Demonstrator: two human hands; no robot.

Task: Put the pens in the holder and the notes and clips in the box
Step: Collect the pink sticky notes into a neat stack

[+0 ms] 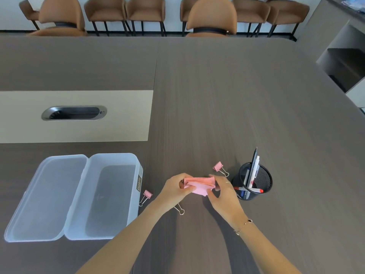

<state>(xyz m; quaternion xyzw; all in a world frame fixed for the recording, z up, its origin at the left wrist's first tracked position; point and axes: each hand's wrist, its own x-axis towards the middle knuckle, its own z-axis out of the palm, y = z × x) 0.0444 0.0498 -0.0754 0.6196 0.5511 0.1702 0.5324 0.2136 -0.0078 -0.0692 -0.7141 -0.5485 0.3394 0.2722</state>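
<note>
**Both hands hold the pink notes above the tabletop**

The left hand (178,186) and the right hand (222,191) meet over the middle of the dark tabletop (217,105), each gripping one end of a stack of pink notes (198,184). The left fingers (189,189) are curled closed round the stack's left end, and the right fingers are closed on its right end, with a loose sheet hanging below. The right wrist wears a thin bracelet (244,226).

The holder (262,182), a black mesh cup, stands just to the right of the right hand. Several pens (255,169) stand or lean inside it, one with a red tip lying across the rim.

The box (110,196), clear plastic, sits to the left with its hinged lid (45,196) lying open flat beside it. Nothing shows inside it.

Three pink clips lie on the tabletop: one (219,168) between the notes and the holder, one (146,196) just beside the box's right wall, and one (179,209) partly hidden under the left wrist.

Brown chairs (211,16) line the far edge.
</note>
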